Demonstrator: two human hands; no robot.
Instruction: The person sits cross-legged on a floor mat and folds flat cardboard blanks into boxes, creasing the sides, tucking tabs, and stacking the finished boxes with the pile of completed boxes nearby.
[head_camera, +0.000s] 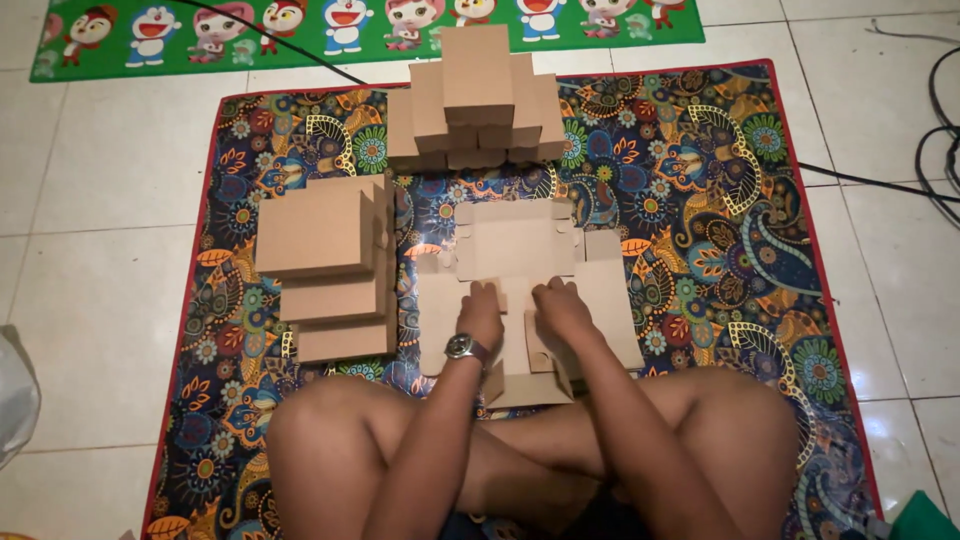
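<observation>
Knuckles down, we press our left hand (481, 312) and right hand (562, 308) flat onto the unfolded cardboard box blank (520, 262) on the patterned mat (700, 200) before our knees, gripping nothing, folded boxes (325, 265) stacked aside.

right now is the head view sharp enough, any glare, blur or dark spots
Head view: mostly sharp, the patterned mat and the flat cardboard sheet read clearly; soft glare on the floor tiles; the left hand and right hand slightly soft; the bottom edge by the legs falls darker; the tile lines bow a little near the edges.
</observation>
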